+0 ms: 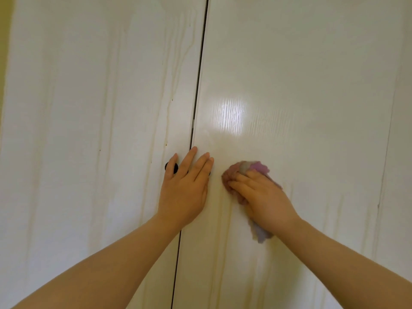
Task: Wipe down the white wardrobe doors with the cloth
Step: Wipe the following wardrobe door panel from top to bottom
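We begin at the fingers (pixel 201 166) of the left hand (pixel 185 188): they are straight and a little apart, laid flat against the wood with the tips pointing up. The thumb crosses a dark round knob (pixel 176 168), which is partly hidden beneath it. A sliver of something dark shows at the edge of the little finger, too small for us to name. This hand spans the dark gap (pixel 199 85) between the two doors, thumb on the left door (pixel 89 130), the other fingers on the right door (pixel 312 74).

Just beside it, the fingers of the right hand (pixel 265 201) lie close together, bent over the cloth (pixel 233 173) and clamping it against the right door. The cloth is bunched, pinkish brown and mauve above the fingertips, and a pale lilac end hangs out below the heel of the palm. The two hands are near each other but apart.

Farther out, both bare forearms lie across the lower corners. We see yellowish streaks (pixel 107 85) running down the white, wood-grained left door, fainter ones below the hands on the right door, and a bright patch of glare (pixel 231 117) above the cloth. A strip of yellow wall (pixel 2 52) shows at the far left edge
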Available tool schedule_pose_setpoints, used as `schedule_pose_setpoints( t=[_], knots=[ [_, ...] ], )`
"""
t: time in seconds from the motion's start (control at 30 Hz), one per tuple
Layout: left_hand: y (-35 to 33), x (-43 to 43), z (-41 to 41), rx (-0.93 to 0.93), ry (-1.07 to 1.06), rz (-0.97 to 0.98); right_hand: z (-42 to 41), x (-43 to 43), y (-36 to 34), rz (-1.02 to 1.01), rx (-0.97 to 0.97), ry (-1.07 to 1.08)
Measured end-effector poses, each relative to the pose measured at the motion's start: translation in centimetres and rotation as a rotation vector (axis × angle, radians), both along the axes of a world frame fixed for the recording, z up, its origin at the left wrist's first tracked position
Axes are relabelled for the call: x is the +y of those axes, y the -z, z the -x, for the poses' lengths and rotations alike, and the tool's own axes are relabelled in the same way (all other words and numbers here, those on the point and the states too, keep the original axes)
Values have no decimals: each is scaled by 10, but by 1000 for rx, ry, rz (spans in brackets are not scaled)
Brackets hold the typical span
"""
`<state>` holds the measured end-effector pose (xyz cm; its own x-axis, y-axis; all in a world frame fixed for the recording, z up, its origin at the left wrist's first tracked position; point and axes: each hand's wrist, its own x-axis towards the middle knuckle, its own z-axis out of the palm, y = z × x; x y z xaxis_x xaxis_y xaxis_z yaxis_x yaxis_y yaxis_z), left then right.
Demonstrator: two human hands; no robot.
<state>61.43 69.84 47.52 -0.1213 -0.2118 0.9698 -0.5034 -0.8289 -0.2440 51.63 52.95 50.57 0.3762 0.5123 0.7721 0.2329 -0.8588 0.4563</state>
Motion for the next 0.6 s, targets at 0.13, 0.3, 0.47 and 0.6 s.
schedule_pose_setpoints(
  t=[0.13, 0.3, 0.47, 0.6],
  knots=[
    [1, -7, 4, 5, 61, 75, -5, 15, -27, -344, -30, 13],
    [-5, -6, 3, -45, 70, 60, -4, -8, 1, 233, 46, 66],
    [-18, -7, -1, -106, 68, -69, 1, -9, -40, -163, -30, 84],
    [-1, -14, -8, -73, 69, -60, -19, 3, 16, 120, 56, 63]
  ],
)
